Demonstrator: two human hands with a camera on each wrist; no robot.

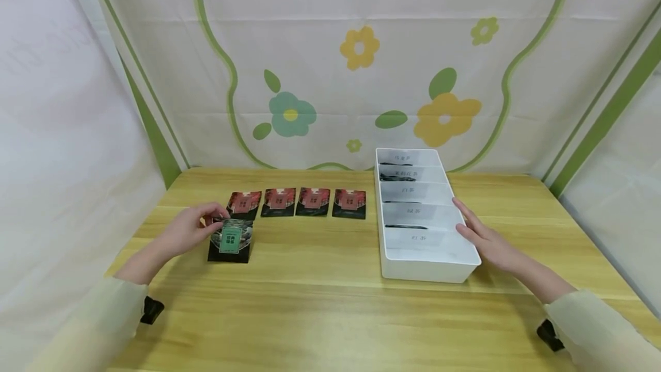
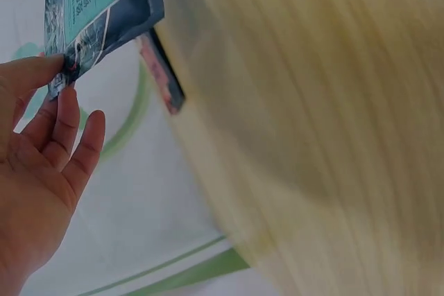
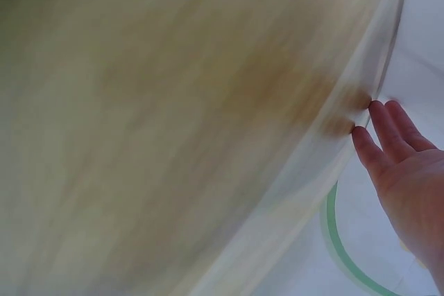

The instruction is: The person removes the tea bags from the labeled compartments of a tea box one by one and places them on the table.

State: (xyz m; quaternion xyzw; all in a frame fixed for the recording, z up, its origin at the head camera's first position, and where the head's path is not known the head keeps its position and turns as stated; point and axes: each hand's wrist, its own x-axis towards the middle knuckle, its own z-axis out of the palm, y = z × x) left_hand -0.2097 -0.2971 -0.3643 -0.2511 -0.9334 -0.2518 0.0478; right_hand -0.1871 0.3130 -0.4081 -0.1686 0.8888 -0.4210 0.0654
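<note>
Left hand [image 1: 190,226] pinches the green-labelled packet [image 1: 230,242] near one corner, apparently to leave its label readable, over the counter [image 1: 310,291] beside four red packets [image 1: 312,201] in a row, while the right hand [image 1: 488,241], fingers extended, touches the white box's [image 1: 428,271] side, presumably steadying it

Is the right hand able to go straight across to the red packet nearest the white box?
Probably not: the white box stands between the right hand and that red packet. Reaching over might work.
</note>
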